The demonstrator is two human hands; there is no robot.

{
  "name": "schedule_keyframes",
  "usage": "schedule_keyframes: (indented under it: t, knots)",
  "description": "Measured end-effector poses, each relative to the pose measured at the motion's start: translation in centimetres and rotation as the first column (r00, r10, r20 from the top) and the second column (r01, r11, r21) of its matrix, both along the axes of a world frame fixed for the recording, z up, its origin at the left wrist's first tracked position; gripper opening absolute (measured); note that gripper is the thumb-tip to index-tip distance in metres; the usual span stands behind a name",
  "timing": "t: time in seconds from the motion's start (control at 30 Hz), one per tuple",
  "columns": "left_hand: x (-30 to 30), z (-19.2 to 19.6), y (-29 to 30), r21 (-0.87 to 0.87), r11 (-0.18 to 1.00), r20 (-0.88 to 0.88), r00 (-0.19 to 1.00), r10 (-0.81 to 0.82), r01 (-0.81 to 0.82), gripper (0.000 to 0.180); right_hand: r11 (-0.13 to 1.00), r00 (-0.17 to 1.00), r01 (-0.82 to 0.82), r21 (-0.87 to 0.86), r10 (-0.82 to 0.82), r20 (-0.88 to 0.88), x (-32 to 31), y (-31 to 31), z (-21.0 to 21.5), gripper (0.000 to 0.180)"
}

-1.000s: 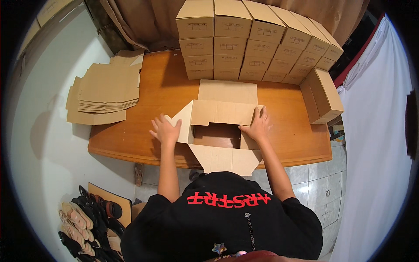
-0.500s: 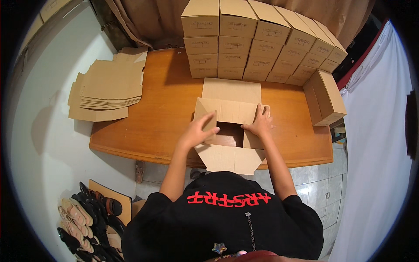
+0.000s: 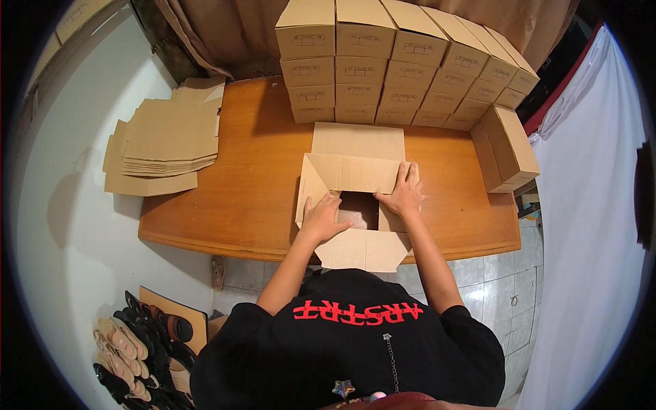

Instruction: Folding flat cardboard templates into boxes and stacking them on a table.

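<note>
On table, open brown carton (image 3: 355, 174)

Closed cardboard boxes (image 3: 403, 58) sitting stacked along far edge of wooden table (image 3: 260, 184). Flat carton blanks (image 3: 167, 140) lying piled left. Sandals (image 3: 130, 348) lying on floor, white curtain (image 3: 588, 225) hanging right.

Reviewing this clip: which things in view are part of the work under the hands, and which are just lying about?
In hand:
- open brown cardboard box on the wooden table, flaps spread
- left hand pressing its left inner flap
- right hand pressing its right inner flap

Lying about:
- stack of flat cardboard blanks
- rows of closed stacked cartons
- single closed carton at the right
- sandals on the floor
</note>
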State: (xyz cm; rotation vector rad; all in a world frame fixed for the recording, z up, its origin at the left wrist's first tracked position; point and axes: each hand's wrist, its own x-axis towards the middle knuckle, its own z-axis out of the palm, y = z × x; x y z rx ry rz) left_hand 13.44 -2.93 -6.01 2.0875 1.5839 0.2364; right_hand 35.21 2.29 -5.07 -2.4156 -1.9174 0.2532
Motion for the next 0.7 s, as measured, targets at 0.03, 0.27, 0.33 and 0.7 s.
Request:
schedule_keyframes:
  t: [0.03, 0.27, 0.33, 0.7]
  knots:
    - [0.0, -0.2, 0.0, 0.017, 1.0, -0.008, 1.0, 0.005, -0.005, 0.075, 1.0, 1.0, 0.0, 0.001, 0.0, 0.005, -0.1, 0.0, 0.0, 0.111]
    - [-0.4, 0.8, 0.8, -0.103, 0.995, 0.032, 0.999, -0.002, 0.005, 0.077, 1.0, 1.0, 0.004, 0.012, -0.004, 0.015, -0.3, -0.1, 0.1, 0.11]
    - [-1.0, 1.5, 0.4, -0.119, 0.992, 0.059, 0.997, -0.046, 0.052, 0.076, 1.0, 1.0, 0.005, -0.003, -0.005, -0.019, -0.1, -0.2, 0.6, 0.11]
    - [-7.9, 4.1, -1.2, -0.334, 0.938, -0.085, 0.994, 0.064, -0.089, 0.079, 0.997, 0.934, -0.074, 0.032, 0.08, -0.348, 2.8, 1.0, -0.4, 0.093]
